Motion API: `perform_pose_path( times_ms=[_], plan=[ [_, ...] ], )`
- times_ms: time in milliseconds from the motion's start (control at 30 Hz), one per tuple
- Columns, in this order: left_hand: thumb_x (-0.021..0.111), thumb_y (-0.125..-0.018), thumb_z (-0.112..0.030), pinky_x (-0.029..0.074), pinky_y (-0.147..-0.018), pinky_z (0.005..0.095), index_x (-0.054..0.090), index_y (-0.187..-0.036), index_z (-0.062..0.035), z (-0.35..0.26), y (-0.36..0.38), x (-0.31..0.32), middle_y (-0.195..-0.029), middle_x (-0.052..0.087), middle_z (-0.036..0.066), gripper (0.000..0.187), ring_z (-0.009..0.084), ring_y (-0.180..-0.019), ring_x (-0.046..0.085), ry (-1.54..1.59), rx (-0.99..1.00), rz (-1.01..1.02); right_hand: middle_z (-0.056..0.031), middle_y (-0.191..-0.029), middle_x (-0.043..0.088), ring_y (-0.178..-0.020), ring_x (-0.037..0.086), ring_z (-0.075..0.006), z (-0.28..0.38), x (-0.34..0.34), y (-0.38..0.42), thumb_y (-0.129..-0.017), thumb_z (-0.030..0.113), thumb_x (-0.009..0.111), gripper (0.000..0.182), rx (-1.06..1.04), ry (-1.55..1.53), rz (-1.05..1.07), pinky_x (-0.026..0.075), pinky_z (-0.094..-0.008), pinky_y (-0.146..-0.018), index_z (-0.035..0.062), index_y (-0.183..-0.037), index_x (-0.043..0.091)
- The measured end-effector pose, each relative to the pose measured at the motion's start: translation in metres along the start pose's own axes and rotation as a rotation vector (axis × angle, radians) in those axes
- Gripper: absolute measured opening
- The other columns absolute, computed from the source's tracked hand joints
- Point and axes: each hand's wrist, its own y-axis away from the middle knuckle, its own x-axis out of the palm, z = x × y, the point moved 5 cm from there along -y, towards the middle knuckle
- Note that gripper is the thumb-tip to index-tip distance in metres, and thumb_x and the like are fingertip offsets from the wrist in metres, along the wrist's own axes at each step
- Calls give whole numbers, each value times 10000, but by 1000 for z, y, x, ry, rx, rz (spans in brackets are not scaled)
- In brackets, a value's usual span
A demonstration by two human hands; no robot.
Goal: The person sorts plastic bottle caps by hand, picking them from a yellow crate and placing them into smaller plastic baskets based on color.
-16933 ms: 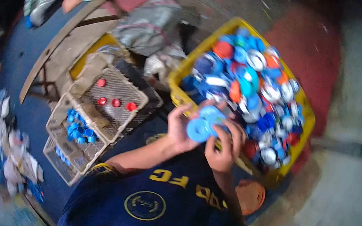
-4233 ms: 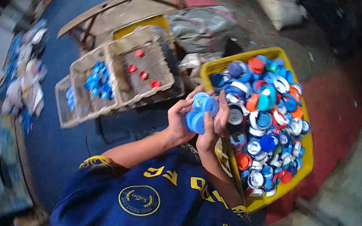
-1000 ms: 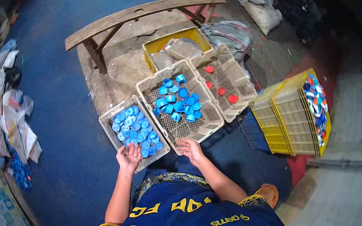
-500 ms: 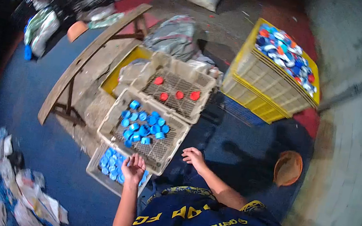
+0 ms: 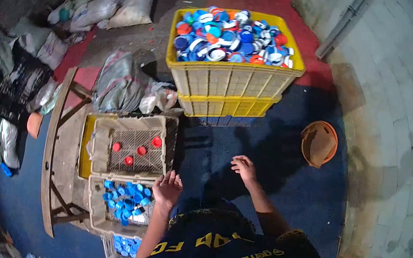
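My left hand (image 5: 167, 187) is open and holds nothing; its fingers are stretched out beside the right edge of the plastic crates. My right hand (image 5: 244, 168) hangs over the dark floor, empty, with fingers loosely apart. Nearest my left hand is a pale crate (image 5: 94, 203) with several blue bottle caps (image 5: 125, 204). Behind it, another pale crate (image 5: 99, 158) has several red caps (image 5: 142, 150) spread on its mesh bottom. A lower crate (image 5: 109, 250), partly hidden by my left arm, contains more blue caps (image 5: 127, 246).
A tall stacked yellow-rimmed crate (image 5: 230, 81) heaped with mixed caps (image 5: 231, 38) stands ahead. An orange basin (image 5: 332, 139) sits at right near the block wall (image 5: 395, 132). A wooden bench (image 5: 50, 158) is at left; sacks (image 5: 133, 9) lie at the back.
My view has turned to the right. The crates of red and blue caps have shifted left in view, and the heaped yellow crate is now near the middle. Both hands remain empty.
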Motion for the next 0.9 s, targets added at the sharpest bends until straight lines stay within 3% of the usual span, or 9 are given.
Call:
perform_pose_path(
  times_ms=[167,300,433,467,500,567,633,733,900],
  plan=[
    [546,-931,-294,495,-934,438,681,-1082,-46,25,-44,69,-1090,714,94,320,287,-1041,639,-129,-121,-47,-58,-1010,730,-861,702,-133,34,-52,-1,-1001,224,627,202,45,-42,-224,539,-286,-761,63,-1110,684],
    [562,-921,-274,507,-892,429,678,-1058,-63,41,-106,99,-1045,719,73,277,290,-1002,644,-187,-226,10,-96,-1034,717,-1010,696,-196,21,-76,-25,-996,163,621,195,-316,51,-250,554,-340,-866,9,-1084,701],
    [558,-906,-239,505,-854,420,673,-1040,-77,59,-169,149,-1064,716,65,239,272,-973,652,-218,-372,106,-108,-1046,713,-980,700,-210,15,-91,-66,-957,158,664,215,-197,161,-336,559,-358,-837,25,-1124,683],
    [557,-908,-231,503,-842,409,666,-1037,-81,61,-204,158,-1052,708,59,226,261,-956,649,-308,-289,301,-116,-1039,713,-974,701,-205,22,-96,-76,-951,157,672,220,-276,304,-361,557,-354,-827,27,-1127,679],
    [555,-909,-223,501,-830,397,659,-1034,-84,65,-253,149,-1039,699,54,214,250,-938,647,-395,-204,490,-123,-1032,712,-968,701,-201,36,-96,-82,-945,156,680,225,-347,448,-380,555,-351,-817,28,-1130,675],
    [550,-936,-223,483,-809,354,633,-1032,-115,78,-242,209,-997,652,23,167,207,-879,631,-275,-549,679,-128,-1009,712,-939,699,-188,61,-92,-88,-939,158,692,230,-439,621,-400,549,-338,-797,31,-1130,670],
    [550,-951,-252,475,-818,339,632,-1035,-134,82,-225,279,-991,634,15,167,196,-871,629,-487,-426,568,-125,-978,712,-894,694,-172,111,-86,-105,-937,162,701,228,-524,680,-412,540,-320,-777,34,-1124,669],
    [566,-968,-319,467,-893,375,638,-1052,-142,89,-222,354,-1083,663,32,209,217,-955,633,-650,-359,415,-127,-932,693,-794,686,-215,186,-88,-140,-942,143,698,266,-418,490,-277,543,-361,-695,4,-1162,641],
    [604,-963,-342,447,-967,439,657,-1128,-123,96,-218,423,-1127,694,44,279,265,-1069,625,-656,-397,431,-71,-851,658,-707,632,-146,312,-100,-172,-954,116,679,178,-635,600,-550,503,-290,-637,54,-1122,678]
  ],
)
